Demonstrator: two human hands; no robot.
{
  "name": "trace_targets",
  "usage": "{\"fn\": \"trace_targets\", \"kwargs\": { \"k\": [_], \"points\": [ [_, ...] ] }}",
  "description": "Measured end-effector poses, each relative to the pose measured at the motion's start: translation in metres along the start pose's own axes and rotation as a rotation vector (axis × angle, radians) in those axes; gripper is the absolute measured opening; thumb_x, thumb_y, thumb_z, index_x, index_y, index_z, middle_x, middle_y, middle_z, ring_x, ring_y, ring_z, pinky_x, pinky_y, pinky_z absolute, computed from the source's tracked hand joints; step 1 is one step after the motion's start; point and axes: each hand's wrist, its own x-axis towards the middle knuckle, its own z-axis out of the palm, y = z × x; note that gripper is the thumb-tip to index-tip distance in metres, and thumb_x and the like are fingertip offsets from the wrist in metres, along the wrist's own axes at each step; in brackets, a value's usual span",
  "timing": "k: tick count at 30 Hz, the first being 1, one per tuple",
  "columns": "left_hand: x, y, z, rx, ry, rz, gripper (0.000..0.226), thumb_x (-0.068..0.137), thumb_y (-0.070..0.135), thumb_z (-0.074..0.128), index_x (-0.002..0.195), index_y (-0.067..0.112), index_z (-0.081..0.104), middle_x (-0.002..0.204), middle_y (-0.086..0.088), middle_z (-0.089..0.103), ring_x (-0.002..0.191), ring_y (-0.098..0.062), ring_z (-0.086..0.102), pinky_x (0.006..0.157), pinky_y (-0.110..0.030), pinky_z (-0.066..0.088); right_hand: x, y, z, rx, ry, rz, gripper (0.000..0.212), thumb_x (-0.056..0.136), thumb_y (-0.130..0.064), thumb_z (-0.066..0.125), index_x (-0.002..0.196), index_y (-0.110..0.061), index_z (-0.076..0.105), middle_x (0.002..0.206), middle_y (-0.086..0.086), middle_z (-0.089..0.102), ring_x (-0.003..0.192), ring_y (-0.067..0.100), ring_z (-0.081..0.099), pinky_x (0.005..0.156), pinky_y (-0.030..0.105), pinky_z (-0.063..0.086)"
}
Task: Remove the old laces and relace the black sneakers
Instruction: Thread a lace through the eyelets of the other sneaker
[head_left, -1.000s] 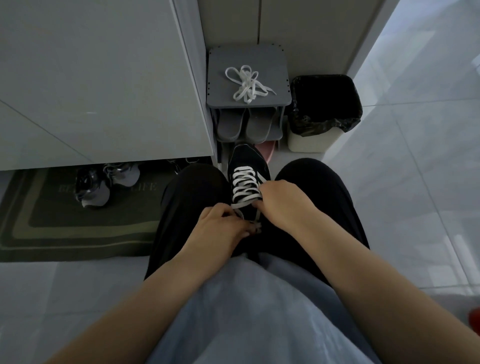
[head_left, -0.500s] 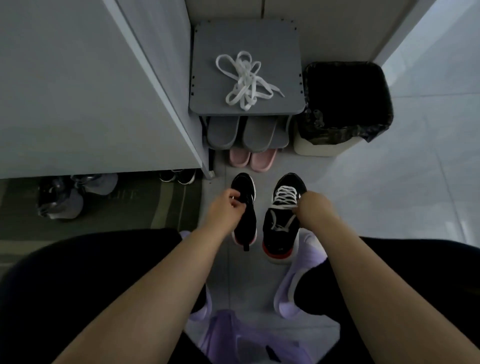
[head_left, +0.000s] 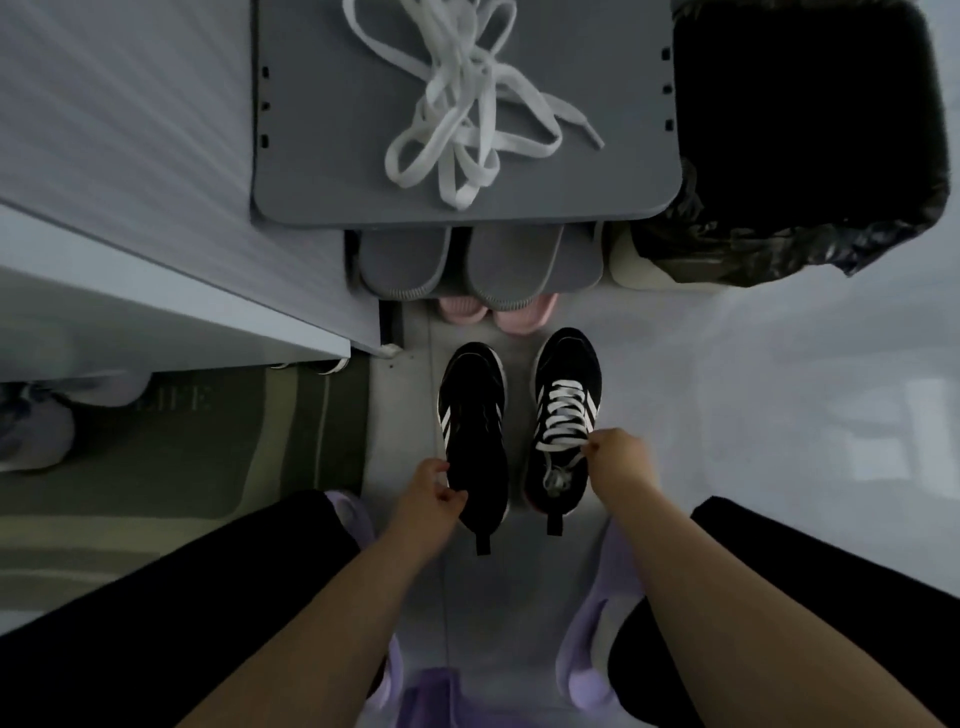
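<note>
Two black sneakers stand side by side on the floor, toes pointing away from me. The left sneaker (head_left: 475, 415) shows no lace, and my left hand (head_left: 428, 493) grips its left side near the heel. The right sneaker (head_left: 563, 410) is threaded with a white lace (head_left: 563, 415). My right hand (head_left: 621, 462) pinches that lace at the top eyelets on the shoe's right side. A loose bundle of white laces (head_left: 462, 119) lies on the grey shoe rack's top (head_left: 322, 171).
Grey slippers (head_left: 457, 260) and pink slippers (head_left: 493, 312) sit in the rack behind the sneakers. A bin with a black liner (head_left: 810, 156) stands at the right. A white cabinet (head_left: 130, 182) and a green mat (head_left: 182, 457) are at the left. Purple slippers (head_left: 602, 623) are on my feet.
The laced sneaker went from my lap down to the floor beside the other sneaker. The view has leaned forward and closer. My left hand slid back toward the unlaced sneaker's heel.
</note>
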Motion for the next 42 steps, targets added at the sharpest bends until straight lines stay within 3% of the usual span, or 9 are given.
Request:
{"fn": "trace_targets", "kwargs": {
  "k": [6,10,14,21,26,30,33,37,42],
  "points": [
    [-0.018,0.018,-0.011,-0.023,-0.047,-0.032,0.040,0.092,0.014,0.054,0.129,0.008,0.041,0.078,0.000,0.054,0.081,-0.018,0.052,0.064,-0.022,0.035,-0.028,-0.017,-0.017,0.370,0.205,-0.009,0.043,0.087,-0.011,0.057,0.129,-0.007,0.047,0.125,0.016,0.051,0.112,0.033,0.053,0.092,0.036,0.041],
    [-0.033,0.046,-0.026,-0.083,-0.054,0.020,0.041,0.090,0.008,0.052,0.130,0.003,0.040,0.089,-0.011,0.057,0.083,-0.020,0.054,0.071,-0.021,0.038,-0.096,-0.072,-0.069,0.712,0.688,-0.375,0.021,0.089,-0.016,0.053,0.109,-0.010,0.056,0.101,-0.002,0.049,0.093,0.013,0.048,0.082,0.032,0.044],
    [-0.048,0.073,-0.052,-0.164,-0.004,0.125,0.040,0.091,0.009,0.053,0.129,0.007,0.041,0.087,-0.005,0.056,0.076,-0.015,0.054,0.057,-0.012,0.037,-0.138,-0.132,-0.132,0.633,0.887,-0.764,0.024,0.087,-0.025,0.054,0.101,-0.006,0.058,0.098,-0.003,0.047,0.092,0.020,0.047,0.081,0.031,0.041],
    [-0.071,0.079,-0.083,-0.219,0.061,0.211,0.035,0.089,0.016,0.056,0.123,0.015,0.047,0.094,-0.006,0.061,0.084,-0.018,0.059,0.063,-0.019,0.040,-0.117,-0.210,-0.186,0.117,0.598,-0.691,0.068,0.085,-0.043,0.060,0.143,-0.027,0.027,0.148,0.011,0.026,0.132,0.034,0.027,0.108,0.042,0.026],
    [-0.058,0.060,-0.075,-0.136,0.077,0.174,0.030,0.089,0.014,0.058,0.118,0.012,0.052,0.093,-0.001,0.059,0.077,-0.011,0.055,0.059,-0.015,0.038,-0.095,-0.204,-0.173,-0.082,0.589,-0.778,0.037,0.095,-0.028,0.049,0.132,-0.021,0.051,0.137,0.008,0.046,0.127,0.032,0.036,0.104,0.040,0.033],
    [-0.026,0.044,-0.059,0.021,0.094,0.130,0.031,0.086,0.016,0.063,0.116,0.011,0.056,0.109,-0.006,0.066,0.097,-0.019,0.061,0.075,-0.024,0.041,-0.099,-0.179,-0.171,0.170,0.694,-0.857,0.039,0.088,0.002,0.045,0.117,-0.014,0.065,0.116,0.008,0.063,0.105,0.025,0.056,0.082,0.022,0.041],
    [-0.001,0.034,-0.041,0.136,0.045,0.126,0.048,0.084,0.019,0.066,0.128,0.009,0.050,0.124,-0.010,0.059,0.112,-0.024,0.056,0.086,-0.028,0.042,-0.111,-0.145,-0.165,0.568,0.794,-0.739,0.033,0.084,0.000,0.051,0.105,-0.016,0.071,0.100,-0.006,0.064,0.089,0.007,0.059,0.075,0.012,0.042],
    [0.021,0.027,-0.016,0.218,-0.010,0.092,0.060,0.085,0.022,0.066,0.138,0.011,0.040,0.133,-0.013,0.051,0.121,-0.028,0.049,0.096,-0.033,0.039,-0.129,-0.100,-0.132,1.176,0.650,-0.420,0.026,0.083,-0.002,0.057,0.084,-0.024,0.070,0.074,-0.001,0.063,0.057,0.007,0.056,0.051,0.020,0.044],
    [0.043,0.022,0.001,0.245,0.088,0.039,0.046,0.090,0.020,0.058,0.132,0.007,0.046,0.127,-0.015,0.055,0.116,-0.030,0.053,0.092,-0.034,0.042,-0.120,-0.078,-0.095,1.348,0.335,-0.121,0.025,0.090,0.002,0.052,0.083,-0.016,0.067,0.052,-0.010,0.054,0.040,-0.001,0.040,0.039,0.011,0.033]
  ]
}}
